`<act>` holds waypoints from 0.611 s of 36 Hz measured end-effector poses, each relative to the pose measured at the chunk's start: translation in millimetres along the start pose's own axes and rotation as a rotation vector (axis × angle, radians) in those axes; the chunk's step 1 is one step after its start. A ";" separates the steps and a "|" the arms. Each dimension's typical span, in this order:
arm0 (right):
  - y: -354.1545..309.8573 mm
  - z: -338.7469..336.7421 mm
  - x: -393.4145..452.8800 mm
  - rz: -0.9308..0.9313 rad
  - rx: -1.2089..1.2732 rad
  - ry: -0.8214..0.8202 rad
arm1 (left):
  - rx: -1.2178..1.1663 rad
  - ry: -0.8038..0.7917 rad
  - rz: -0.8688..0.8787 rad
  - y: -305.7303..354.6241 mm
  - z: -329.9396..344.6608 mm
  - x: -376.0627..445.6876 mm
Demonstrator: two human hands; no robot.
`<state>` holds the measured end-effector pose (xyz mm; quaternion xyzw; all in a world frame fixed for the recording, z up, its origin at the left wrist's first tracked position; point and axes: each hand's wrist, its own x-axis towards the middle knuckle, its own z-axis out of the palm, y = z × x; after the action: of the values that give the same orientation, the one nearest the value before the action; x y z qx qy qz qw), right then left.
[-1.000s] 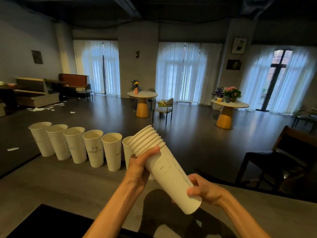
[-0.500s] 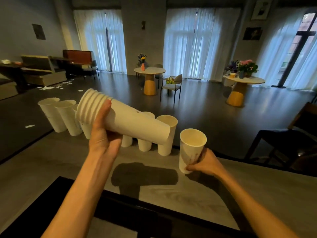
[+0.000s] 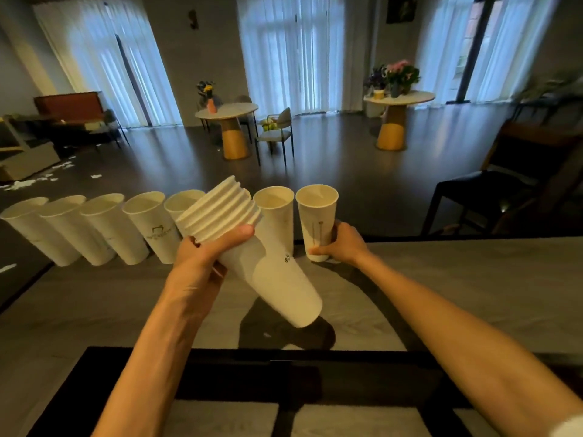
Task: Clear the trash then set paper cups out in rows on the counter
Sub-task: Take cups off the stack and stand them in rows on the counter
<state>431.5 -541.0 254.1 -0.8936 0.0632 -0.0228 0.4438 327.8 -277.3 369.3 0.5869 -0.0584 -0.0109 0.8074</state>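
Observation:
Several white paper cups (image 3: 104, 228) stand upright in a row along the far edge of the grey counter (image 3: 457, 279). My left hand (image 3: 205, 257) grips a nested stack of cups (image 3: 271, 269) near its rims, tilted with the base pointing down toward me. At the right end of the row, my right hand (image 3: 339, 244) holds a single paper cup (image 3: 317, 219) by its lower part. That cup stands upright beside the last cup in the row, its base at the counter surface. The stack hides part of the row.
Beyond the counter lies a dark floor with paper scraps (image 3: 28, 181) at the left. Two round tables (image 3: 227, 111) with flowers stand farther back, and a dark chair (image 3: 492, 190) sits close at the right. A black panel (image 3: 284, 367) lies on the counter's near side.
My right hand has carried the single cup forward to the right end of the row. My left hand has swung the stack from lying sideways to base-down in front of the row.

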 end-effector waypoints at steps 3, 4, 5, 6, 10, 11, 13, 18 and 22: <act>7.9 -2.9 -8.7 0.008 -0.002 -0.001 | -0.091 0.026 -0.050 -0.1 17.2 -6.0; 11.1 -2.1 -10.6 0.028 0.015 -0.009 | -0.142 0.047 -0.074 -1.4 18.1 -6.3; 14.9 -3.1 -14.7 0.052 0.020 0.009 | -0.179 0.060 -0.098 -1.3 22.3 -7.6; 18.0 -5.8 -20.9 0.065 0.010 0.046 | -0.202 0.064 -0.119 -2.4 26.0 -7.9; 8.6 -30.8 -54.7 0.060 0.278 -0.077 | -0.259 0.020 -0.177 -9.0 45.1 -8.2; 3.5 -39.8 -64.6 0.076 0.455 -0.239 | -0.290 -0.014 -0.202 -12.0 50.9 -8.3; -5.7 -58.8 -84.9 0.127 0.775 -0.608 | -0.357 -0.073 -0.263 -18.5 62.1 -5.7; -1.5 -76.3 -101.6 0.091 1.067 -1.029 | -0.418 -0.036 -0.284 -27.1 80.8 3.7; 0.0 -85.6 -98.6 -0.034 0.812 -0.980 | -0.307 -0.023 -0.188 -28.5 89.9 5.1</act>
<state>325.4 -595.5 307.4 -0.5618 -0.1750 0.3597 0.7242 324.6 -371.7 370.0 0.4594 -0.0104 -0.1018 0.8823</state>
